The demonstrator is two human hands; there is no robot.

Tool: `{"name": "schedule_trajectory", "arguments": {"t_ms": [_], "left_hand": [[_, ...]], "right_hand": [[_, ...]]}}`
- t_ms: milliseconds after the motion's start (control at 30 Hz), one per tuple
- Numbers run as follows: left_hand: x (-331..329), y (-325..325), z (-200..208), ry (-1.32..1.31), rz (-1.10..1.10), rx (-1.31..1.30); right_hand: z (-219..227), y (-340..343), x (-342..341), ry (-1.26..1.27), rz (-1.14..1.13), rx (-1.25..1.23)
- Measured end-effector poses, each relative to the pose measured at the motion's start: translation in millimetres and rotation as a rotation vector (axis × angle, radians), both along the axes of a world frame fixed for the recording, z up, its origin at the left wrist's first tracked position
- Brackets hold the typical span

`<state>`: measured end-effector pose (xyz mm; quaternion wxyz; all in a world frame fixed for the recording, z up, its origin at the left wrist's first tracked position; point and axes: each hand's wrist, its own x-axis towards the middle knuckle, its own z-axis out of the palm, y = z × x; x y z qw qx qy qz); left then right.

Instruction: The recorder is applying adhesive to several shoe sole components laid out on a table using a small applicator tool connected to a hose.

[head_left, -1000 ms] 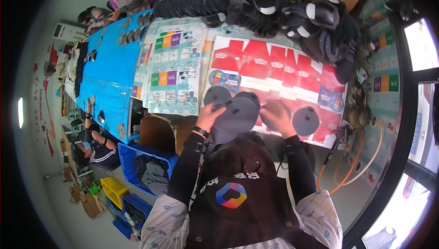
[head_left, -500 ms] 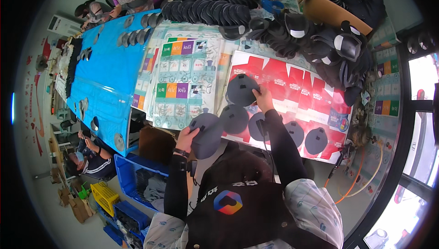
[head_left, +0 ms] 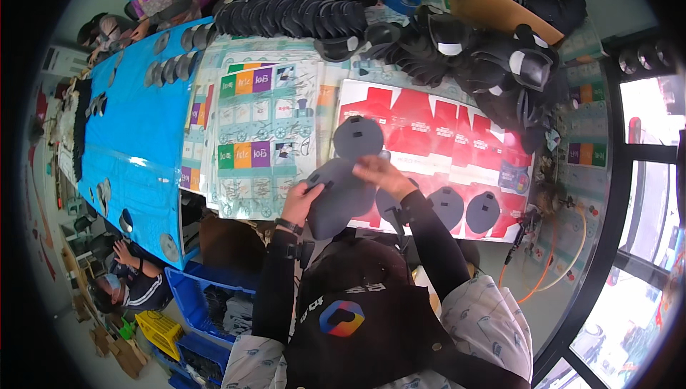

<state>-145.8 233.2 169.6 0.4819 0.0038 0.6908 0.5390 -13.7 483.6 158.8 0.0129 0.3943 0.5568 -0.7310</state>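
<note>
My left hand (head_left: pixel 301 203) is closed on the edge of dark grey rounded flat pieces (head_left: pixel 334 214), apparently a small stack, near the front edge of a red-and-white printed sheet. Each visible piece carries small black patches. My right hand (head_left: pixel 382 176), smeared by motion, is at the upper right of the held pieces; whether it grips one I cannot tell. Just beyond it a single grey piece (head_left: pixel 359 138) lies flat on the red-and-white sheet (head_left: pixel 429 114). Another piece (head_left: pixel 388 205) is partly hidden by my right forearm. Two more grey pieces (head_left: pixel 445 208) (head_left: pixel 482 212) lie along the front edge.
Printed sheets (head_left: pixel 264 124) are piled to the left, beside a blue-covered table (head_left: pixel 136 146). Rows of black curved pieces (head_left: pixel 293 13) stand behind, with a cardboard box (head_left: pixel 493 10) at back right. Blue bin (head_left: pixel 193 285) stands lower left. Other people work on the left.
My right hand has let go of the far grey piece and come back toward the held pieces. My left hand and its pieces have shifted closer to the sheet. The view has swung slightly.
</note>
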Motion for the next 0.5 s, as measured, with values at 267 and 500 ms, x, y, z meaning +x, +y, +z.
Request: {"name": "schedule_trajectory", "arguments": {"t_ms": [267, 500], "left_hand": [[17, 53, 14, -0.068, -0.201, 0.234], [24, 38, 24, -0.036, -0.197, 0.053]], "right_hand": [[-30, 68, 52, -0.028, 0.060, 0.425], [-70, 132, 88, 0.129, -0.234, 0.217]]}}
